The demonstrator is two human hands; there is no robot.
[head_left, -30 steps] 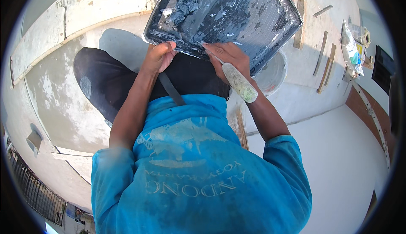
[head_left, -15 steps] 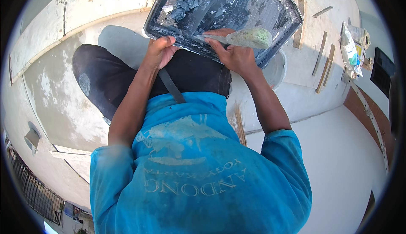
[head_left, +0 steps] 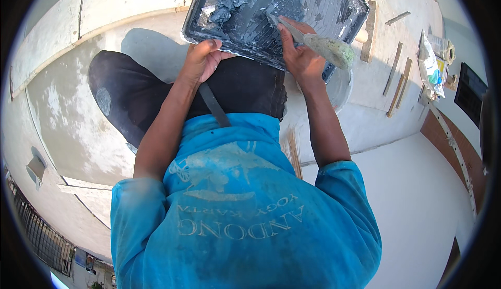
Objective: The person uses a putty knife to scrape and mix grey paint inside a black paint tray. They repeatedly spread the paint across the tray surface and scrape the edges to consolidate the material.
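Note:
A dark rectangular tray [head_left: 318,4] smeared with grey paste is held in front of me, over my black-trousered lap. A lump of the grey paste [head_left: 225,3] sits in its left part. My left hand [head_left: 201,59] grips the tray's near edge from below, thumb on the rim. My right hand [head_left: 300,59] is closed on a scraper [head_left: 330,49] with a plaster-caked, greenish-white handle. The handle points right, and the blade lies flat against the tray's inner surface. My blue shirt fills the lower half of the view.
Several wooden sticks [head_left: 394,72] lie on the pale floor to the right, beside a plastic bag [head_left: 430,64]. A white bucket rim [head_left: 342,88] shows under the tray. A low white ledge [head_left: 104,12] curves along the upper left, with a black railing [head_left: 42,237] at the lower left.
My right hand has turned the scraper from hanging below the tray's edge up onto the tray, blade now on the paste-smeared surface. The left hand keeps its hold on the rim.

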